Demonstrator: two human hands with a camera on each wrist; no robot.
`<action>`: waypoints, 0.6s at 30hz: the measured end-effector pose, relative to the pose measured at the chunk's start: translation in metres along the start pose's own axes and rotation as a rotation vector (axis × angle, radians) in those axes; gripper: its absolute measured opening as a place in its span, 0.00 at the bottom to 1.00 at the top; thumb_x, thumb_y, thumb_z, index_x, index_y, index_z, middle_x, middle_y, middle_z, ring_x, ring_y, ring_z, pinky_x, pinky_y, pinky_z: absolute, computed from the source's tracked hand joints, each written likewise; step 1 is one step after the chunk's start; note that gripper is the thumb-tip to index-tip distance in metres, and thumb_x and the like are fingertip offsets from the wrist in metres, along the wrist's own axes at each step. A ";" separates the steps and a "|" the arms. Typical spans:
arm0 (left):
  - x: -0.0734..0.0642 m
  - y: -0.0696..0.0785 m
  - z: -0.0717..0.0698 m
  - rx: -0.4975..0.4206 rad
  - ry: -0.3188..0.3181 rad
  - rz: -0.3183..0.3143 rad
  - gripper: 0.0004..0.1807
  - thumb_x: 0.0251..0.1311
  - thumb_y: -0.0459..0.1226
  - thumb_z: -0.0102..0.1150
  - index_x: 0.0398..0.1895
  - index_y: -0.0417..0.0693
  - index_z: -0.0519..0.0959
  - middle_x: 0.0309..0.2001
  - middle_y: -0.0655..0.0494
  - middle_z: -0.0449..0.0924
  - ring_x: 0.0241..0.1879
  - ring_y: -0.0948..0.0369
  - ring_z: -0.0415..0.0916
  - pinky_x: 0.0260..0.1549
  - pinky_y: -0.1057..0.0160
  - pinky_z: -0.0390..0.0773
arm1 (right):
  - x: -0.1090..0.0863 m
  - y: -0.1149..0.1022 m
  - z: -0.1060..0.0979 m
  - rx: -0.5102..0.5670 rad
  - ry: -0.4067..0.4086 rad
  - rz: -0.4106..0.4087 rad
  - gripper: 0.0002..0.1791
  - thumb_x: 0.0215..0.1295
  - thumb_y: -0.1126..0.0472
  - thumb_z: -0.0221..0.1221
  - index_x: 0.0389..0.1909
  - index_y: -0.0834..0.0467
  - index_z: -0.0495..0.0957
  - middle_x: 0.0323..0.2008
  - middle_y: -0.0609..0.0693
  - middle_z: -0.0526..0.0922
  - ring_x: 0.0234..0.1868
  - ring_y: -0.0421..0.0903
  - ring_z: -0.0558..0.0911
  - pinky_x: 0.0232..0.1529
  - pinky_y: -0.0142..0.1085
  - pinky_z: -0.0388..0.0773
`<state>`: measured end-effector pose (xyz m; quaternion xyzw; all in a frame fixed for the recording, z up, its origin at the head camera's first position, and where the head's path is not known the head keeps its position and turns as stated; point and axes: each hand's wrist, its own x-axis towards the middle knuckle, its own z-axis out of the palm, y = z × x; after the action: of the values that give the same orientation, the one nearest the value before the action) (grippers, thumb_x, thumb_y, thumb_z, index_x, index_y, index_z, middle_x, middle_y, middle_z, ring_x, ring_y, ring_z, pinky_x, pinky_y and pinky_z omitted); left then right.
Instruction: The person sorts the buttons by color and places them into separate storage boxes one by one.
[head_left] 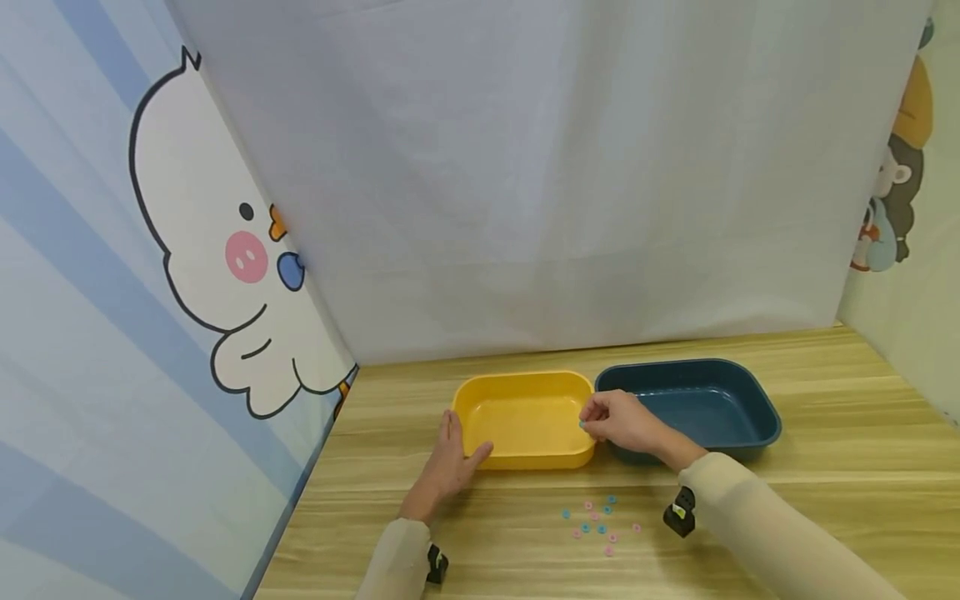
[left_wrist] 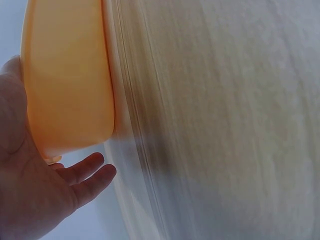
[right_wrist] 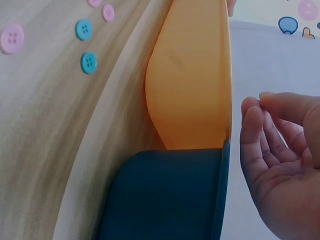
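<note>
My right hand [head_left: 621, 419] pinches a small blue button [head_left: 582, 424] between thumb and fingertips, above the right end of the yellow bin [head_left: 525, 461]. In the right wrist view the thumb and fingertips meet over the rim line, and the button is mostly hidden there. My left hand [head_left: 447, 467] rests against the yellow bin's front left corner, its fingers extended along the left end and its thumb at the front rim. The left wrist view shows two fingers [left_wrist: 95, 185] sticking out past the bin's wall.
A dark blue bin [head_left: 705, 417] stands against the yellow bin's right side. Several loose pink and blue buttons [head_left: 602, 529] lie scattered on the wooden table [head_left: 337, 500] in front of the bins. A grey-white curtain [head_left: 525, 208] hangs behind, with printed cloth at both sides.
</note>
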<state>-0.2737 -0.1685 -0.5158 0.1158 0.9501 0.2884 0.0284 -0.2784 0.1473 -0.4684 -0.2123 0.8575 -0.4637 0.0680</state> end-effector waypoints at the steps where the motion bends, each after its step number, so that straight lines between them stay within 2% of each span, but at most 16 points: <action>1: 0.000 0.000 0.001 0.001 0.005 0.006 0.51 0.66 0.57 0.46 0.70 0.25 0.38 0.71 0.30 0.33 0.69 0.39 0.45 0.64 0.46 0.52 | 0.001 0.000 -0.001 -0.006 0.001 0.003 0.03 0.63 0.66 0.59 0.35 0.62 0.77 0.28 0.49 0.77 0.28 0.45 0.77 0.28 0.35 0.76; 7: 0.000 -0.003 0.001 0.001 0.019 0.010 0.51 0.66 0.57 0.46 0.70 0.25 0.38 0.71 0.30 0.34 0.68 0.39 0.47 0.63 0.46 0.54 | 0.009 0.002 -0.002 -0.025 0.012 0.019 0.02 0.63 0.67 0.59 0.35 0.62 0.77 0.28 0.49 0.77 0.28 0.46 0.77 0.29 0.36 0.76; 15: 0.001 -0.001 0.001 -0.020 0.013 -0.001 0.50 0.67 0.54 0.47 0.71 0.26 0.36 0.72 0.31 0.32 0.69 0.39 0.45 0.64 0.46 0.53 | 0.016 0.003 -0.001 -0.032 0.028 0.033 0.02 0.64 0.67 0.58 0.36 0.62 0.77 0.28 0.50 0.78 0.27 0.45 0.76 0.29 0.37 0.76; 18: 0.001 -0.002 0.003 -0.016 0.014 -0.002 0.51 0.66 0.56 0.47 0.71 0.26 0.36 0.72 0.31 0.32 0.69 0.40 0.45 0.64 0.46 0.53 | 0.019 0.003 -0.001 -0.035 0.031 0.048 0.02 0.64 0.67 0.58 0.36 0.62 0.77 0.28 0.49 0.78 0.27 0.45 0.76 0.29 0.37 0.75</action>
<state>-0.2742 -0.1683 -0.5193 0.1125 0.9480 0.2968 0.0231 -0.2964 0.1417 -0.4687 -0.1853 0.8714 -0.4499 0.0620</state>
